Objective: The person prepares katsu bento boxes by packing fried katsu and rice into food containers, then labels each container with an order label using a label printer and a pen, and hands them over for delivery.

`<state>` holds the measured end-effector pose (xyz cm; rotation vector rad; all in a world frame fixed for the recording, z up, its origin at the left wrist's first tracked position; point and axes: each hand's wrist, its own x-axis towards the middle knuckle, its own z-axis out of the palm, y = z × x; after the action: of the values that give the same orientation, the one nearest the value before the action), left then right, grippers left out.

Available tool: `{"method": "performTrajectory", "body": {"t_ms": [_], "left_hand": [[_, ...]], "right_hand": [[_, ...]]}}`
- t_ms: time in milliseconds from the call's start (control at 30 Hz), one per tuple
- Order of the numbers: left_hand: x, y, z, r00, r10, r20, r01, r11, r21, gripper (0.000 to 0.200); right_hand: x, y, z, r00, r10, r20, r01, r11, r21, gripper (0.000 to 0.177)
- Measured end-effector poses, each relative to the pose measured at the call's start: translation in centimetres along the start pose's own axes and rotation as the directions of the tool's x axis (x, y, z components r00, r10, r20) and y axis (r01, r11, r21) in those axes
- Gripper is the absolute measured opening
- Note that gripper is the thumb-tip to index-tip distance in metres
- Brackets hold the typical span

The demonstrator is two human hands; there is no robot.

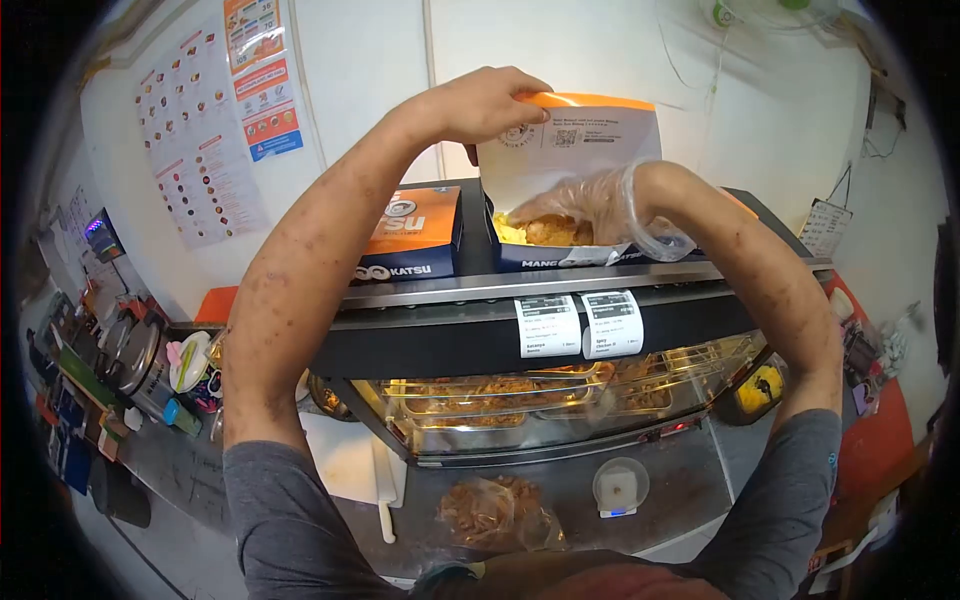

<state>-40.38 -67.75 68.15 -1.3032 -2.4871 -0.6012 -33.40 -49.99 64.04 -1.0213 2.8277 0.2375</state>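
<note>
My left hand (490,108) is closed on the upper left corner of the raised lid (570,150) of a takeaway box (560,256). The box stands open on top of the black display warmer, its front dark blue and its lid edge orange. Inside lie a golden-brown breaded cutlet (550,232) and something yellow (508,230) at the left. My right hand (585,200), in a clear plastic glove, reaches into the box from the right, its fingers bent over the cutlet. The glove's folds and the box wall partly hide those fingertips.
A closed orange box (415,222) stands left of the open one. Two printed labels (580,325) hang on the front of the warmer (440,345), which holds trays of fried food. Below are a cutting board (335,455), a knife (384,490), a bag of brown pieces (495,510) and a round tub (620,486).
</note>
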Motion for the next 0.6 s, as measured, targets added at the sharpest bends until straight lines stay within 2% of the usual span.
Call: {"method": "performTrajectory", "body": {"t_ms": [100,200,267,300,333,400,433,467,500,533,567,600], "left_hand": [[-0.5,0.0,0.6,1.000,-0.023,0.003,0.023,1.000,0.008,0.053],[-0.7,0.2,1.1,0.999,-0.052,0.010,0.051,0.997,0.057,0.055],[-0.9,0.4,1.2,0.995,-0.099,0.012,0.098,0.994,0.042,0.057],[-1.0,0.6,1.3,0.995,-0.099,0.015,0.098,0.994,0.037,0.057],[-1.1,0.9,1.4,0.994,-0.107,-0.019,0.108,0.991,0.075,0.057],[-1.2,0.9,1.5,0.992,-0.118,-0.047,0.122,0.987,0.105,0.057],[-1.0,0.7,1.2,0.996,-0.050,-0.071,0.060,0.988,0.143,0.055],[-1.0,0.4,1.0,0.996,0.017,-0.093,0.000,0.984,0.177,0.054],[-1.5,0.6,1.0,0.981,0.075,-0.179,-0.033,0.973,0.228,0.051],[-2.1,1.5,0.7,0.984,0.063,-0.165,-0.028,0.978,0.205,0.051],[-2.7,2.7,0.1,0.977,-0.012,-0.213,0.044,0.988,0.145,0.050],[-3.4,3.4,-0.3,0.963,-0.095,-0.250,0.118,0.990,0.082,0.052]], "right_hand": [[0.8,-0.8,0.0,0.998,0.043,0.051,-0.045,0.999,0.026,0.077],[2.7,0.7,1.1,0.996,0.063,0.060,-0.068,0.994,0.088,0.070],[3.8,1.6,1.5,0.996,0.058,0.071,-0.056,0.998,-0.031,0.063],[3.6,1.7,1.3,0.994,0.069,0.081,-0.071,0.997,0.025,0.053],[3.4,1.8,1.2,0.994,0.069,0.086,-0.072,0.997,0.029,0.053],[2.8,2.0,1.1,0.979,0.204,0.010,-0.204,0.978,0.037,0.041],[2.1,2.2,0.6,0.981,0.196,0.005,-0.195,0.973,0.123,0.029],[1.0,2.4,0.0,0.971,0.239,-0.023,-0.223,0.932,0.285,0.028],[-0.5,2.7,-0.4,0.957,0.288,-0.037,-0.243,0.863,0.443,0.028],[-2.4,2.8,-0.4,0.954,0.229,-0.192,-0.077,0.808,0.584,0.027],[-4.2,2.8,-0.4,0.917,0.198,-0.347,0.103,0.721,0.685,0.027],[-5.4,3.2,-0.4,0.883,0.251,-0.396,0.101,0.723,0.683,0.028]]}}
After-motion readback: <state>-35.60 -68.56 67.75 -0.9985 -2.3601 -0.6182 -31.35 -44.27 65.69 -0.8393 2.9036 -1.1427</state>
